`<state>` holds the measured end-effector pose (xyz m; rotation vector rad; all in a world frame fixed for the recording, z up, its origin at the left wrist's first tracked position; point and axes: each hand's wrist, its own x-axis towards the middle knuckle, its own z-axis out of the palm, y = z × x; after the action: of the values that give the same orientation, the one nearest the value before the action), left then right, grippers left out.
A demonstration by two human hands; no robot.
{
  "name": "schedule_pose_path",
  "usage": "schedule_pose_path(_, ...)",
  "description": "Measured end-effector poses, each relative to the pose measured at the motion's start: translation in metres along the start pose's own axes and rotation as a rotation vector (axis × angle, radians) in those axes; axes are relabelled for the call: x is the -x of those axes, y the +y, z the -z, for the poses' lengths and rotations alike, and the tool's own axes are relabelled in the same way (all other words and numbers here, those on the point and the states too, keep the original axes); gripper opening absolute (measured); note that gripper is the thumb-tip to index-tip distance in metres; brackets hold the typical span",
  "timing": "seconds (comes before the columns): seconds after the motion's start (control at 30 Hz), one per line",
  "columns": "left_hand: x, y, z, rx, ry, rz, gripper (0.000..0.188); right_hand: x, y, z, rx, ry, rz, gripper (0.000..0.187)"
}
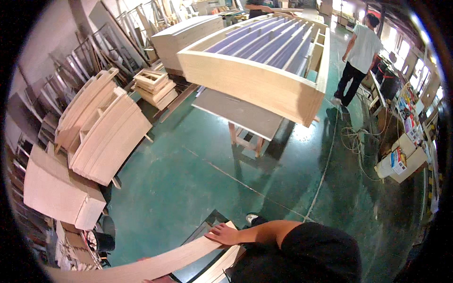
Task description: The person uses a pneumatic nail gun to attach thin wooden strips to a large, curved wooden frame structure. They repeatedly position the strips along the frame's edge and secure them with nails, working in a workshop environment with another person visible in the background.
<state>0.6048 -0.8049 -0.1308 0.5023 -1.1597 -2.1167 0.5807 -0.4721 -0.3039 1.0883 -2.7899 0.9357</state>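
A long pale wooden board (188, 253) stretches from the lower left toward my body and looks curved in this view. Over its right end lies my right hand (224, 234), gripping the edge with bent fingers. My left hand (159, 279) shows only in part at the lower border, with the board between its visible fingers. Under the board's right end are more pale wooden pieces (219, 268) and a dark, glossy flat panel (200, 259).
Ahead, a large wooden frame with slats (255, 80) rests on a grey-topped trestle table (236, 111). Stacked wooden panels (111, 134) stand left, near a black bucket (104, 240). A person (363, 52) walks at the far right, past cables (361, 139) on the green floor.
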Motion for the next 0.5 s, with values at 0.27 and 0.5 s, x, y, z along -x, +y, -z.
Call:
schedule_pose_path(0.27, 0.131, 0.058, -0.229, -0.179, -0.47, -0.165, 0.112, -0.106, -0.068, 0.344, -0.57, 0.597, 0.442, 0.14)
schedule_pose_path(0.5, 0.273, -0.003, -0.283, -0.695, -0.805, 0.169, 0.095, -0.01, -0.086, 0.548, -0.661, 1.139, -0.029, 0.125)
